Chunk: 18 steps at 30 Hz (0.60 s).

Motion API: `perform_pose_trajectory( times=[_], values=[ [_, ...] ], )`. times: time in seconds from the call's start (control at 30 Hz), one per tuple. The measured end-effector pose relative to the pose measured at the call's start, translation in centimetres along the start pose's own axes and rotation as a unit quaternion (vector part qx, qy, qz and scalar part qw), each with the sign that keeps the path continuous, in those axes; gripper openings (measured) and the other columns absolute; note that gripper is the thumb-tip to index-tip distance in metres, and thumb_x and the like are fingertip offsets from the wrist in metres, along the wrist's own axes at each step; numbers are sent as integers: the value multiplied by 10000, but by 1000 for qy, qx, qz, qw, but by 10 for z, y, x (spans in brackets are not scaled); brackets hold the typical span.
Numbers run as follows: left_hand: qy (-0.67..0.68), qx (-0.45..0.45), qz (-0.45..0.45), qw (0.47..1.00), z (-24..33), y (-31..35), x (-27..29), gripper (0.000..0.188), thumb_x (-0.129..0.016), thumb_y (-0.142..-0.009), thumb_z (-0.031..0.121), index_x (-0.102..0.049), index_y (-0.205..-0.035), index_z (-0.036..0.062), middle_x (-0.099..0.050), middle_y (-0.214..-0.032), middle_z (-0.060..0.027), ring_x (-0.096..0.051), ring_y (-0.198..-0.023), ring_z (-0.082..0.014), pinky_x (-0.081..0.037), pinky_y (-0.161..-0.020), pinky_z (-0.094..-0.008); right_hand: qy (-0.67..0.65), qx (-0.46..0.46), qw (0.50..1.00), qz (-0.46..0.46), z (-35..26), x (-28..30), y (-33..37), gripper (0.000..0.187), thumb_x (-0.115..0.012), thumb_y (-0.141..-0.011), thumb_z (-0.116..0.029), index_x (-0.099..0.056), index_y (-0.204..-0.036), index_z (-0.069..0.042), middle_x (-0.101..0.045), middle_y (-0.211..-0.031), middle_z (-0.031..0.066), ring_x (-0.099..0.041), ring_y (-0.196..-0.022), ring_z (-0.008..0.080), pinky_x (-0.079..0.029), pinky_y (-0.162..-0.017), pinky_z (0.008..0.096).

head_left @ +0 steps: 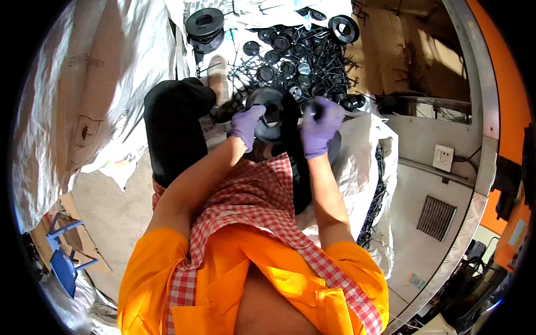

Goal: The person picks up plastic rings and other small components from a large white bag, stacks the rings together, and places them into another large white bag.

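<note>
A wide black ring (269, 98) is held by the left hand (247, 125), at the near edge of the pile of small black parts (266, 73). Its rim is pinched by the left thumb and curled fingers. A small black piece (316, 110) is held by the curled fingers of the right hand (325, 127), near the right end of the pile's near edge. It is blurred, so its full shape cannot be told. Both hands are covered by 2 purple gloves.

At the far left of the pile, at least 2 more black rings (196, 26) are stacked. At its far right, 1 loose ring (334, 25) can be seen. A shoe (218, 78) is set just left of the pile. On the pile's near right side, more black bits (373, 209) are held in a white sack (353, 146).
</note>
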<state>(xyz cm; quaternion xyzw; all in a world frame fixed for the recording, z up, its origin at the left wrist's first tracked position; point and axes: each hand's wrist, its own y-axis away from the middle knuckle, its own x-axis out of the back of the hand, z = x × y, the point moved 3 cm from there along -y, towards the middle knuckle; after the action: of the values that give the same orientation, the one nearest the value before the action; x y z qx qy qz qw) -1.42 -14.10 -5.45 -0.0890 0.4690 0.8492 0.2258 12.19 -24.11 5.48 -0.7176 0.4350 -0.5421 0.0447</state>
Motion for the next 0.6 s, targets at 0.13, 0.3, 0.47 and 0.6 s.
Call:
perform_pose_trajectory(
  times=[0.13, 0.3, 0.47, 0.6],
  values=[
    [88, -148, -100, 980, 12, 45, -3, 165, -683, -732, 95, -655, -881, 30, -630, -799, 2, -565, -692, -113, -448, -663, -252, -145, 79, 978, -129, -57, -37, 29, 535, -606, -801, -311, -505, -1239, -21, -501, -1178, 218, -448, -1140, 386, -319, -1017, 465],
    [-5, -200, -163, 966, 52, 87, 13, 356, -660, -744, 50, -591, -1093, 38, -621, -951, -15, -582, -793, -100, -473, -712, -252, -268, 55, 949, -157, -67, -52, 46, 519, -541, -872, -193, -421, -1348, -26, -423, -1282, 275, -404, -1205, 422, -322, -1037, 426],
    [-98, -253, -263, 926, 61, 91, 19, 442, -643, -747, 36, -536, -1176, 43, -616, -946, -13, -574, -810, -71, -482, -690, -259, -544, -191, 782, -236, -68, -37, 33, 741, -643, -801, -177, -293, -1443, -57, -330, -1419, 240, -315, -1341, 323, -261, -1092, 373],
    [-161, -290, -234, 914, 57, 104, 29, 409, -649, -743, 48, -566, -1144, 48, -615, -897, -5, -571, -783, -78, -473, -685, -247, -293, 29, 922, -253, -62, -20, 20, 729, -708, -716, -250, -397, -1355, -84, -479, -1258, 194, -515, -1135, 285, -399, -989, 358]
  ],
)
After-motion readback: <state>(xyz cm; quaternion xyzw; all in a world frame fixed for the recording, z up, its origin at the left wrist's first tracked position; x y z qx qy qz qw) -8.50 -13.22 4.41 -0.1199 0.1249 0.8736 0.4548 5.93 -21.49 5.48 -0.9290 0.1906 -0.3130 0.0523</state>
